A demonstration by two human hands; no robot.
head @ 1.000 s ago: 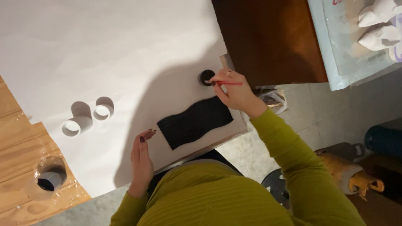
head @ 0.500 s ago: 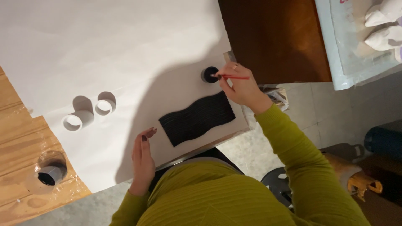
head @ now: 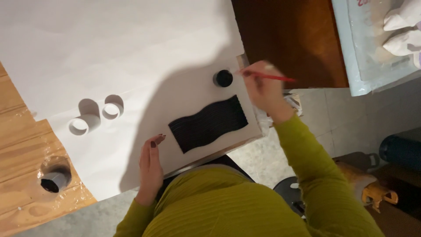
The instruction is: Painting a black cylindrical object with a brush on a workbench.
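Paintbrush [head: 268,77], pinched in the right hand [head: 263,90] at the black paint pot [head: 223,78], could easily drip on the white board [head: 193,101] since the flat, empty left hand [head: 151,166] only steadies its edge.

Two white rings [head: 94,117] are counted at nine o'clock, one black paint pot [head: 223,78] at twelve, one red brush [head: 267,77], one black wavy shape [head: 208,123], two hands [head: 150,169].

A light wooden table [head: 19,131] partly wrapped in clear plastic film carries a large white paper sheet [head: 109,48] that covers most of it. On the sheet stand two short white cylindrical rings [head: 94,118]. Right of the rings lies a flat white board [head: 193,98] painted with a wavy black patch. Below-left of the rings, a small grey cup [head: 52,181] rests on the bare wood.
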